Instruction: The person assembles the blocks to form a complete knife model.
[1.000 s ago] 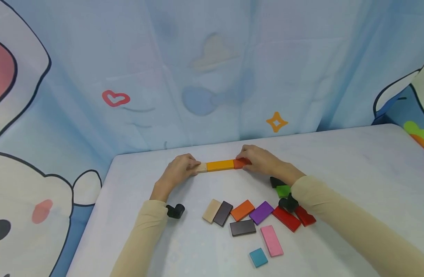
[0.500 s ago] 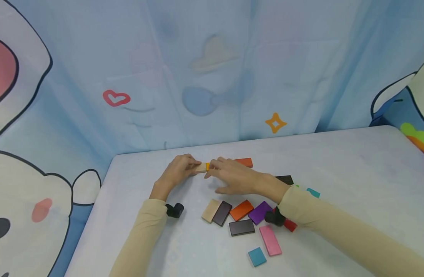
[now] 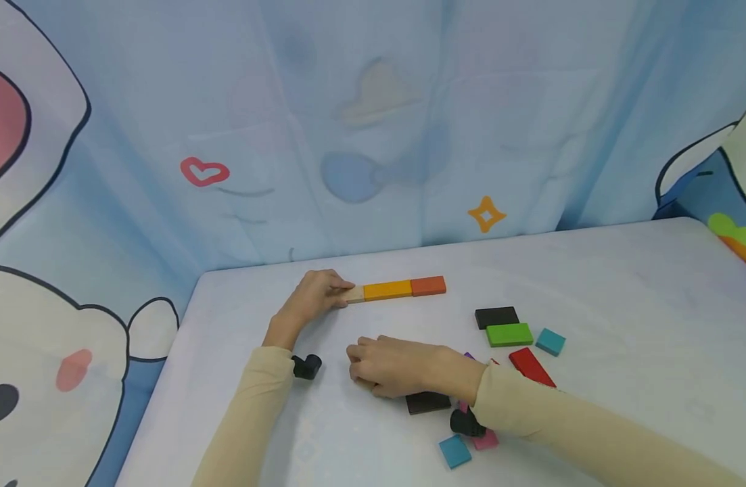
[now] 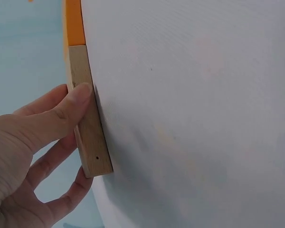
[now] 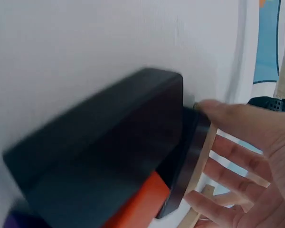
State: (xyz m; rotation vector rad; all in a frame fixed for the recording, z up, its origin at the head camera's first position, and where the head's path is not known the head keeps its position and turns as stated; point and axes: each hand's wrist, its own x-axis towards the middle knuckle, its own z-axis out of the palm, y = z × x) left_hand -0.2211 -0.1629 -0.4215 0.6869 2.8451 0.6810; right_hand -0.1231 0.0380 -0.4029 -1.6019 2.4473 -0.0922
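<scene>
In the head view, my left hand pinches a plain wooden block at the left end of a row. A yellow-orange block and an orange block continue that row, end to end. The left wrist view shows the thumb on the near face, other fingers behind it. My right hand is over the loose blocks and grips another plain wooden block, thumb at one end and a fingertip at the other. Beside it lies a dark block; most of this is hidden from the head camera.
Another dark block and an orange-red block lie close to the right hand. Farther right are black, green, teal and red blocks. Nearer are a teal square and a partly covered pink block.
My right hand has left the orange end of the row and moved left, then nearer, down to the loose wooden block. My left hand has stayed on its block.
</scene>
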